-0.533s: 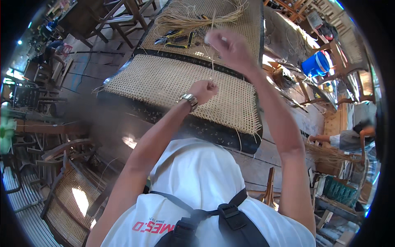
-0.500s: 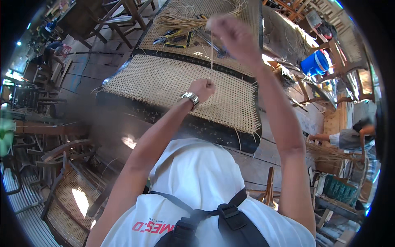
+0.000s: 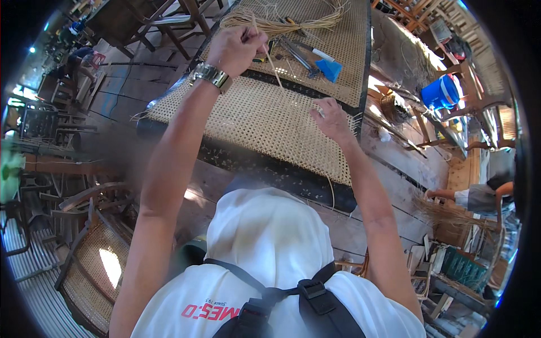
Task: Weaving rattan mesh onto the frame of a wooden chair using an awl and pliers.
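My left hand point(image 3: 239, 48), with a metal watch on its wrist, is raised over the far side of the work and pinches a thin cane strand point(image 3: 275, 70). The strand slants down from the fingers to a woven cane panel point(image 3: 248, 118) with an open mesh and dark lower frame. Close above the panel's right part hovers my right hand point(image 3: 332, 121), thumb and fingers apart, nothing visible in it. Loose strand ends stick out along the panel's right and front edges.
Beyond the panel, a bundle of cane point(image 3: 293, 25), pliers point(image 3: 297, 53), a white stick-like item point(image 3: 323, 54) and a blue piece point(image 3: 328, 70) lie on more cane mesh. A blue bucket point(image 3: 439, 92) stands right. Chair frames point(image 3: 93, 265) crowd the left. Another person point(image 3: 484, 194) is at far right.
The strand has passed from my raised right hand to my left. My left hand has risen away from the panel; my right has come down near it and opened.
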Action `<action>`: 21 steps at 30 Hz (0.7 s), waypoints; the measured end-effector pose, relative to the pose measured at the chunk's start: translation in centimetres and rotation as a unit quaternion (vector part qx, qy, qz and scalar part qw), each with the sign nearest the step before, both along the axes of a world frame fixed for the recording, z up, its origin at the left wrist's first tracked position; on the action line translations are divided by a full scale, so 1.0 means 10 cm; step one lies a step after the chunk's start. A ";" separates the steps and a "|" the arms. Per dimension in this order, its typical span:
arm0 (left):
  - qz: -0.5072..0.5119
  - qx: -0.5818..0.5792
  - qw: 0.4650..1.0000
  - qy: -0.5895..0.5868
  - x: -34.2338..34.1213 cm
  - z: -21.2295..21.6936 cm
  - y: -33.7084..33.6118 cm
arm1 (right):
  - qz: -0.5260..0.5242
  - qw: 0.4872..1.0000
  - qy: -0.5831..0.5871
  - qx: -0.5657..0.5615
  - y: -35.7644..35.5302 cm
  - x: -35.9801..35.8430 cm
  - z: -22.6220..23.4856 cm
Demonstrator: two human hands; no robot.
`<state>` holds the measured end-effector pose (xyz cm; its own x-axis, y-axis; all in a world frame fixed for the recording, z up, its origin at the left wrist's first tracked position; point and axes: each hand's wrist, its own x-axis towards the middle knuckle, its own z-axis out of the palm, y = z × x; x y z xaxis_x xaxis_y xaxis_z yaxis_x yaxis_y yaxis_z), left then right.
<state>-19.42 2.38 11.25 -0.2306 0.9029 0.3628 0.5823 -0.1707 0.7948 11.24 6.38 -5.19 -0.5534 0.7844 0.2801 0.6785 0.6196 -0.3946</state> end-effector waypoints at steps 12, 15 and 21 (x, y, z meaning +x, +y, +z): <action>-0.130 -0.356 0.901 0.211 0.36 -0.77 0.10 | -0.134 0.687 0.657 -0.280 -0.43 0.12 1.00; -0.278 -0.137 0.908 0.282 0.89 -1.37 -0.24 | -0.263 0.652 0.689 -0.173 -0.46 0.53 1.24; -0.329 -0.063 0.893 0.301 1.71 -1.31 -1.02 | -0.346 0.790 0.501 -0.073 -0.73 0.52 1.60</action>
